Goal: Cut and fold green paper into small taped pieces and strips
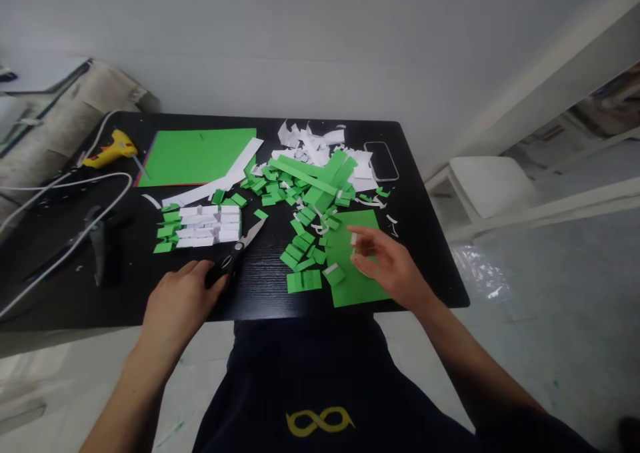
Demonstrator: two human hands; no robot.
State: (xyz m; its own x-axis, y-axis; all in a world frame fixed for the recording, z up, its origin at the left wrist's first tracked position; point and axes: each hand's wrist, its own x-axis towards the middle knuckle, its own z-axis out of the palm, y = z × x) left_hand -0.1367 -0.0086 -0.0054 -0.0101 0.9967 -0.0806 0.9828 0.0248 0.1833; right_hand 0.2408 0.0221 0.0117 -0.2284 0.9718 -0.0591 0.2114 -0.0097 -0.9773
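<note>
My left hand [180,299] is closed around the black handles of a pair of scissors [249,237], which lie with their blades pointing away and to the right. Over a green paper sheet [345,293], my right hand [387,266] pinches a small whitish paper piece [354,239] between thumb and fingertips. Just left of that sheet are many small folded green paper pieces [303,281]. Left of the scissors sits a block of folded white and green paper pieces [210,226] set in rows.
Green paper strips [320,179] and crumpled white scraps [310,143] heap at the back. A stack of green sheets [197,156] and a long white strip [215,186] lie left. A yellow glue gun [113,149] with cables and a clear phone case [383,161] rest near the edges.
</note>
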